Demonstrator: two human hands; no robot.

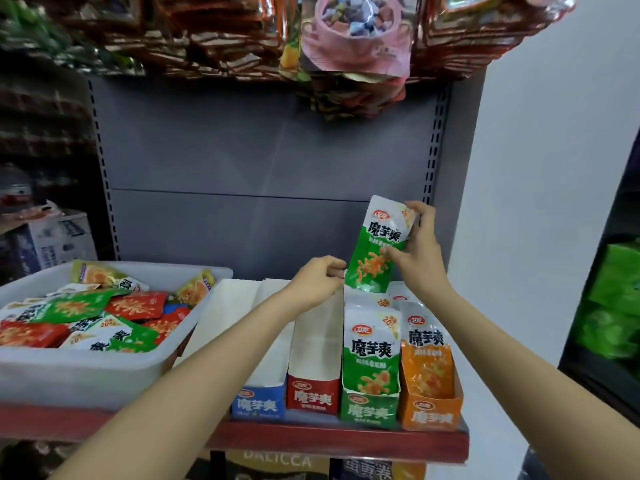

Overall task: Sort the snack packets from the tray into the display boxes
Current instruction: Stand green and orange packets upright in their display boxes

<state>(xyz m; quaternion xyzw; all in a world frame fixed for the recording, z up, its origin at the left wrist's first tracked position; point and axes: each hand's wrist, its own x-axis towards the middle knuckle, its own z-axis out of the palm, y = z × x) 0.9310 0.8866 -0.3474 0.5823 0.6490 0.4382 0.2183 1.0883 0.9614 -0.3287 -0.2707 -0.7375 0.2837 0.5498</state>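
My right hand [417, 251] pinches a glossy green-and-white foil snack packet [375, 245] by its right edge, thumb in front and fingers curled behind, holding it upright and slightly tilted just above the back of the green cardboard display box [369, 408]. My left hand [320, 280] sits at the packet's lower left corner with its fingers curled in; I judge it is steadying that corner or holding the box open, but I cannot tell whether it truly grips anything.

To do this step well, I would square the packet to the row first, then slide it down behind the green packets already standing there [370, 348], keeping the face forward and the bottom edge leading so the slick film does not buckle or catch on the box wall. The pouch looks thin, crinkly and soft-filled, so a light pinch should do.

Beside the green box stands an orange cardboard box [431, 415] with orange packets, and to its left a red cardboard box [311, 396] and a blue cardboard box [258, 405], both showing only pale bare interiors. Further left, the white translucent plastic tray [79, 372] holds a loose heap of red, green and yellow packets. All rest on a red-edged shelf [337, 439] before a grey perforated metal back panel [263, 150].
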